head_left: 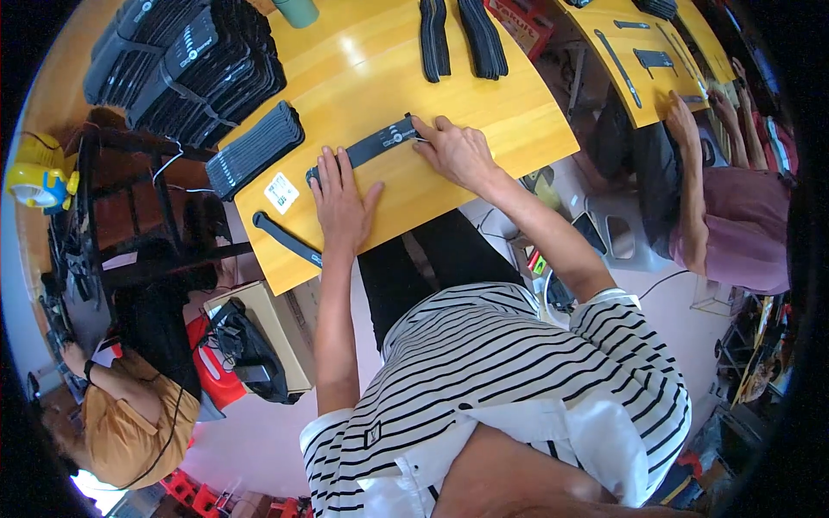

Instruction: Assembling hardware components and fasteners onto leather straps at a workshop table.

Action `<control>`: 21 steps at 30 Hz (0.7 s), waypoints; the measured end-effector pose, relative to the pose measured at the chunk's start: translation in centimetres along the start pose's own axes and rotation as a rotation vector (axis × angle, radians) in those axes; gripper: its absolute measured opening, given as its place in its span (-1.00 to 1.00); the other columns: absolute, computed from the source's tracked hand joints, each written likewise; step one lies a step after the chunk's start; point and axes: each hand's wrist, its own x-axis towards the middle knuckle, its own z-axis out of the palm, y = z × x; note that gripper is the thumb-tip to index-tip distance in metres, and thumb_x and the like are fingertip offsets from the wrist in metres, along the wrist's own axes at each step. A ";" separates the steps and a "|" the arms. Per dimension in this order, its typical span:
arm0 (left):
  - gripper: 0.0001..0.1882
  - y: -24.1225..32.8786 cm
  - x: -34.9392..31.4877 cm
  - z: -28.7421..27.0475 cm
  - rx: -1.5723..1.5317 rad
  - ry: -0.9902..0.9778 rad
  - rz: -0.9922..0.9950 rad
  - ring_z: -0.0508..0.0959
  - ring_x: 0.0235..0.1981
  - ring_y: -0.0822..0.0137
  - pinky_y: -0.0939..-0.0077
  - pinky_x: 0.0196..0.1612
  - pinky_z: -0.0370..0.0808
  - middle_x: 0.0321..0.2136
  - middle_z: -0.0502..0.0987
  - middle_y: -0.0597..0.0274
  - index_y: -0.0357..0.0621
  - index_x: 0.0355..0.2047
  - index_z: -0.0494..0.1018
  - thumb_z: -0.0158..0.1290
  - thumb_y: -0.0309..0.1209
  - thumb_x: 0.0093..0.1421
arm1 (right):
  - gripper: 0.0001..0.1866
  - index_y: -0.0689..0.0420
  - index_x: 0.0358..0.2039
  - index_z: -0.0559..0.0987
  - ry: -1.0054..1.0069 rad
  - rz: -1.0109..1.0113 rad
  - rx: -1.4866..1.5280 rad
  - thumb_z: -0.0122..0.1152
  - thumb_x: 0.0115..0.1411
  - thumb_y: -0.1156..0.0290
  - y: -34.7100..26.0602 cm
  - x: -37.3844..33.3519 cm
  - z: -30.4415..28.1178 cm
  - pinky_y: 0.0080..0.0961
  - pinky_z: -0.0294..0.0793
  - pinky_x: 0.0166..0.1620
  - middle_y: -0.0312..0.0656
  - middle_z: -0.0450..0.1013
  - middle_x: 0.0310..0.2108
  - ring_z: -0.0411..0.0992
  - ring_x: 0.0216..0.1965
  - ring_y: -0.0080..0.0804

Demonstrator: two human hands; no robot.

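Note:
A flat black strap [380,144] with white print lies slantwise on the yellow table. My left hand [341,203] rests flat on its left end, fingers stretched and thumb spread, pressing from above. At the strap's right end my right hand [460,155] is closed, thumb and fingers pinching the edge. A thin pale sliver shows by those fingertips; what it is I cannot make out. Left of my left hand lie a white printed label [281,193] and a narrow dark strap [287,239], its lower end near my left wrist. A fanned stack of black straps [256,150] sits beyond the label.
Tall bundles of black straps [203,73] stand at the table's far left. Two narrow black stacks [434,39] lie at the far edge, with a green cup [297,10] left of them. People work at both sides; a cardboard box [289,337] stands below left.

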 end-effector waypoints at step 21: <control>-0.40 -3.2 -8.2 -6.0 -0.074 0.132 -0.818 0.52 -0.30 -0.04 0.18 -0.24 0.41 -0.38 0.52 -0.14 -0.36 -0.29 0.41 0.19 -0.03 -0.13 | -0.80 0.19 -0.31 0.54 0.011 -0.046 0.538 0.11 0.02 0.44 -3.6 -9.9 0.3 -0.30 0.42 -0.28 -0.02 0.46 -0.38 0.44 -0.31 -0.06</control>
